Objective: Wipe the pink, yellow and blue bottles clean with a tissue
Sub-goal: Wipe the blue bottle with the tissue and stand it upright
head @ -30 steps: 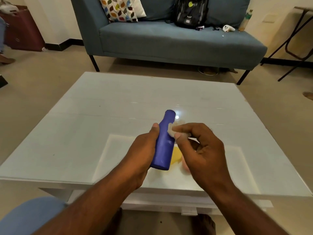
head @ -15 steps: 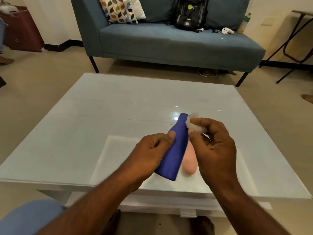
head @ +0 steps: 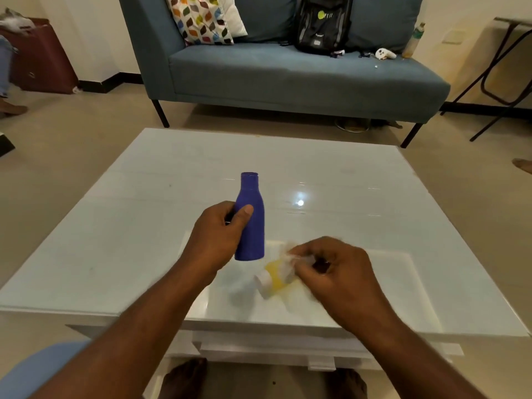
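Observation:
My left hand (head: 218, 234) grips the blue bottle (head: 250, 217) by its body and holds it upright just above the white table (head: 115, 240), its open neck pointing up. My right hand (head: 331, 272) is lower and to the right, blurred, its fingers pinching a crumpled white tissue (head: 288, 263). The tissue sits against the yellow bottle (head: 273, 279), which lies on its side on the table with its white cap toward me. The pink bottle is hidden, probably behind my right hand.
A blue sofa (head: 288, 76) stands beyond the table with a patterned cushion (head: 201, 20), a black backpack (head: 321, 24) and small items on it. A folding table's legs (head: 498, 82) are at the far right. A dark red box (head: 37, 59) stands at the far left.
My left hand has swung the blue bottle upright and moved it left. My right hand with the tissue has left the bottle's neck and dropped to the yellow bottle on the table.

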The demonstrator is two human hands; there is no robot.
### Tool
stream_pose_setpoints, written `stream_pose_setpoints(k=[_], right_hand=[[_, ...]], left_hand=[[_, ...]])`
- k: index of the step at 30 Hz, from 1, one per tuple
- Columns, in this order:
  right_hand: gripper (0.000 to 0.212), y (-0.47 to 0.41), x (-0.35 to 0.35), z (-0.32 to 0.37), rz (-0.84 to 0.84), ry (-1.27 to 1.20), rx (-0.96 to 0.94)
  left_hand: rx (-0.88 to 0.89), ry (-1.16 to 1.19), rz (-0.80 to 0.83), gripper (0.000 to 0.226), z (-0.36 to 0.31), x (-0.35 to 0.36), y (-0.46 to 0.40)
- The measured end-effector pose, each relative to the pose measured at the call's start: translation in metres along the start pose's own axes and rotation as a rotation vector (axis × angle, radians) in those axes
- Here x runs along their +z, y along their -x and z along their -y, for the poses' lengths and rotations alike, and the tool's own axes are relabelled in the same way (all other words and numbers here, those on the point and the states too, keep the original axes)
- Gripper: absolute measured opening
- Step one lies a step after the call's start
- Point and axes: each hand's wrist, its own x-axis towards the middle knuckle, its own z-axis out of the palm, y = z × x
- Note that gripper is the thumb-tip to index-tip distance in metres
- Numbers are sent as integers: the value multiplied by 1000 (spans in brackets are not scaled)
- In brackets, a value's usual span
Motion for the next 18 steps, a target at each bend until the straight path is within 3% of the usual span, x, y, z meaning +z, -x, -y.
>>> stream_pose_setpoints(k=[4, 8, 14, 18], right_hand=[[8, -13, -24, 3, -219, -213, 111], [6, -14, -26, 2, -211, -266, 160], [5, -12, -26, 1, -228, -263, 151], [5, -11, -25, 1, -216, -269, 153]], left_hand=[[-12, -100, -6, 23, 15, 0, -21], [-35, -140, 35, 27, 22, 4, -26], [160, -309, 54, 26, 23, -6, -24], [123, -323, 81, 26, 25, -11, -24]])
